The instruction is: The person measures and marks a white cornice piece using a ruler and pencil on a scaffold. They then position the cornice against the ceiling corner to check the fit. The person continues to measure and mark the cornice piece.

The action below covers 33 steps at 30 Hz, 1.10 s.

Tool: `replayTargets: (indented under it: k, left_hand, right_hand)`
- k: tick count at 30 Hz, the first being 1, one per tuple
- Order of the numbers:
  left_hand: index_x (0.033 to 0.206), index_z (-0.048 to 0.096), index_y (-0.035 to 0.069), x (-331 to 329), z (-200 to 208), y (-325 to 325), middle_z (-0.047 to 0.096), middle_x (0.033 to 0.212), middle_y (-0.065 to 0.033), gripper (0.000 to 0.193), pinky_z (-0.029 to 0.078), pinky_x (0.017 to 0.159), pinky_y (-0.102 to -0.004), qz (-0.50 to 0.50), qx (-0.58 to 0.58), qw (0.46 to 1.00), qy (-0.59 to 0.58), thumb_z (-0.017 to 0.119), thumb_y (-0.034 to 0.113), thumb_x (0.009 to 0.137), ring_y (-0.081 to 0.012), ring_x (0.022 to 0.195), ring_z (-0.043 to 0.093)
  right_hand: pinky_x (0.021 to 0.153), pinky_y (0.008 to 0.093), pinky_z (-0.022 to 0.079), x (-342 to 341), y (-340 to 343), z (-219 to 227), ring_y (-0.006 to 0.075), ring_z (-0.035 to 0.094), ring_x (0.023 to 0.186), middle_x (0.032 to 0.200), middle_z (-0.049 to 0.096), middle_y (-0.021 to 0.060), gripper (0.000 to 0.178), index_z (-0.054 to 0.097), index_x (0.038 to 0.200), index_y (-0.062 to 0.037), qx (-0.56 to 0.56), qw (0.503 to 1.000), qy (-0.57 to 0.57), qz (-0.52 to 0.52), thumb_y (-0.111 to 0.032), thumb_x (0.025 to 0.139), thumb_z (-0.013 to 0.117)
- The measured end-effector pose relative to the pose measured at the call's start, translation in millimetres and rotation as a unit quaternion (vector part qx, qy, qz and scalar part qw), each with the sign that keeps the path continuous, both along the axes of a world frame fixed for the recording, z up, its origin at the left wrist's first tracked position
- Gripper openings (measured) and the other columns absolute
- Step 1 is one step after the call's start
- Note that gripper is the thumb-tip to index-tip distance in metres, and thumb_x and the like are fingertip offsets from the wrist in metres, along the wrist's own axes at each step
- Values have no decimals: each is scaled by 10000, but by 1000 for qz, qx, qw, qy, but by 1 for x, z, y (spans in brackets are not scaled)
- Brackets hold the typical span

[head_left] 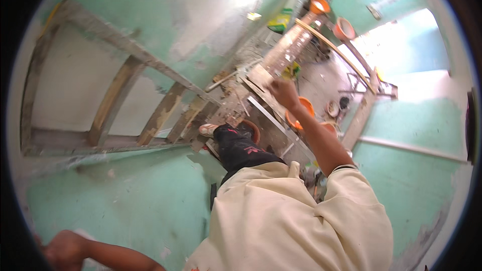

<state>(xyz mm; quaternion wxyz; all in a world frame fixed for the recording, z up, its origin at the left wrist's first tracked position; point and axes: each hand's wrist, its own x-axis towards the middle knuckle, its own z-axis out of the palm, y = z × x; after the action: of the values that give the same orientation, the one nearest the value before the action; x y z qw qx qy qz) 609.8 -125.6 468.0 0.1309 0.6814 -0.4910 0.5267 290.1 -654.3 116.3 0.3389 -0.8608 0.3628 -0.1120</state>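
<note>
My right arm stretches forward, with my right hand (283, 93) closed in a fist. Right by its fingers is a pale flat board-like piece (260, 77); whether I grip it or it lies behind the hand, I cannot tell. My left hand (65, 248) is at the lower left rim, close to the green wall (135, 195). Its fingers look curled, but blur and the dark picture edge hide what they may hold.
A wooden ladder (113, 95) leans on the left. Orange bowls (319, 5) stand on a worn wooden frame (359, 68) ahead, and an orange basin (301, 113) lies below my right forearm. Rubble, boards and a white strip (278, 120) litter the floor by my legs.
</note>
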Motion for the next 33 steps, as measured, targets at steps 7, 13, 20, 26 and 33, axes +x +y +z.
replayTargets:
  k: [7, 13, 20, 26, 33]
  left_hand:
    - [1169, 663, 4, -126, -261, 14, 587, 963, -125, 225, 470, 798, -414, 86, 97, 901, 413, 603, -77, 968, -290, 881, 562]
    - [1199, 677, 6, -178, -340, 84, 609, 933, -112, 264, 500, 767, -404, 159, 225, 741, 613, 669, -19, 936, -252, 840, 589]
    - [1266, 671, 18, -183, -384, 104, 693, 1008, -124, 334, 552, 808, -373, 116, 270, 605, 740, 724, 107, 948, -234, 851, 675]
    - [1318, 645, 17, -199, -405, 117, 726, 1090, -139, 381, 554, 857, -357, 157, 291, 510, 794, 706, 208, 993, -219, 956, 692]
    - [1403, 589, 92, -284, -449, 107, 678, 1233, -65, 479, 526, 793, -329, 178, 207, 260, 926, 607, 428, 1061, -188, 1033, 703]
  right_hand:
    - [941, 457, 561, -383, 152, -136, 390, 723, 1038, 1049, 762, 209, 364, 783, 1021, -77, 185, 867, 462, -25, -358, 793, 828]
    - [852, 427, 584, -473, 222, -154, 327, 756, 944, 1002, 780, 167, 420, 771, 1073, -50, 241, 885, 378, -127, -363, 807, 859]
    - [708, 346, 582, -439, 176, -156, 179, 744, 721, 883, 759, 107, 313, 720, 1178, -23, 239, 931, 170, -218, -117, 884, 768]
    - [748, 352, 589, -420, 180, -114, 247, 748, 785, 866, 746, 112, 401, 732, 1216, -61, 195, 936, 170, -239, -119, 823, 789]
    - [808, 377, 596, -469, 231, -139, 259, 770, 833, 968, 773, 132, 443, 736, 1230, -70, 243, 922, 226, -198, -346, 890, 803]
